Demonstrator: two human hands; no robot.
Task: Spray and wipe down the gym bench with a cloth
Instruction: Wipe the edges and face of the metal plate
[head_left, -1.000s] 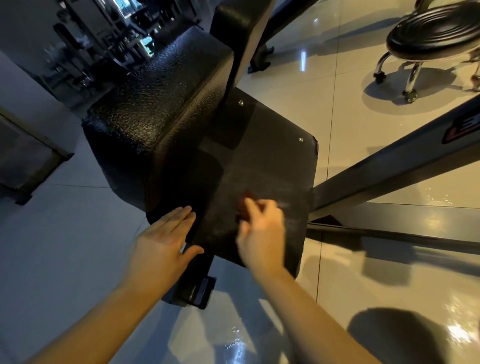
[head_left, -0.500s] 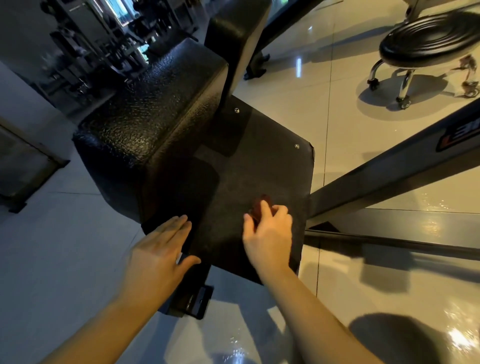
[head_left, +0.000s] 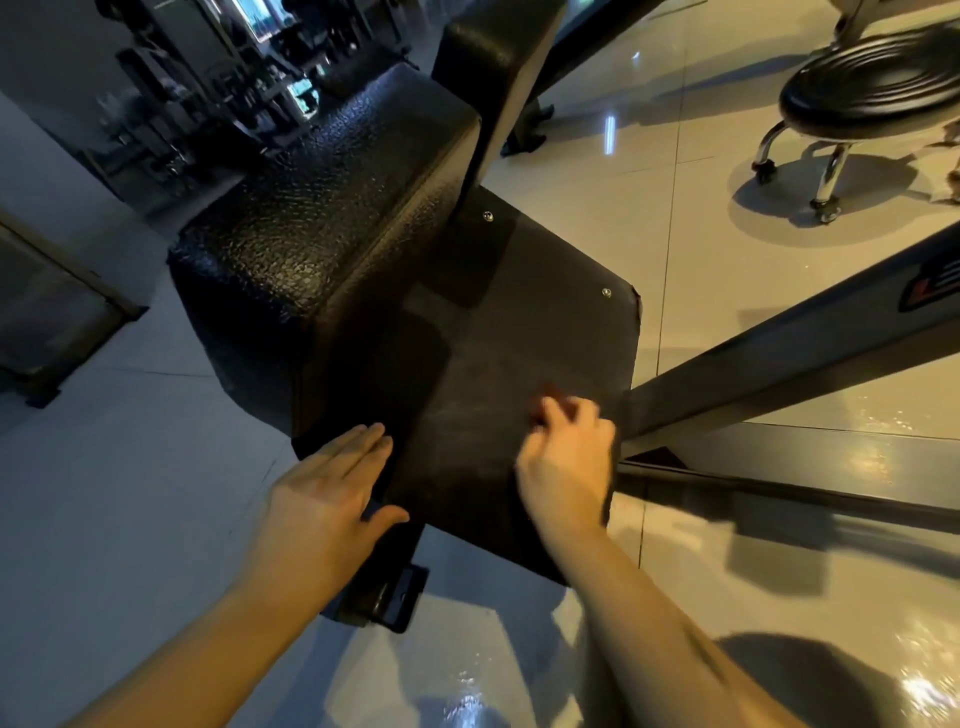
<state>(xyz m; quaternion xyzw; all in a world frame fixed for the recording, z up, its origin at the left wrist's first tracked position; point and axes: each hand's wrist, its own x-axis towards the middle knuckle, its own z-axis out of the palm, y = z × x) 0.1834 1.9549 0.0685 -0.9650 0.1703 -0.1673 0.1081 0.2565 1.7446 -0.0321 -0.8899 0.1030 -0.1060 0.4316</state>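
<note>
Your right hand (head_left: 566, 457) pinches a red cloth (head_left: 545, 393) on the bench (head_left: 519, 332); your left hand (head_left: 327, 483) lies flat on its near edge.

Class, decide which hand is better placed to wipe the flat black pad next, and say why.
Right. The right hand grips the reddish cloth on the flat pad. The left hand lies open at the pad's near left edge, holding nothing.
</note>
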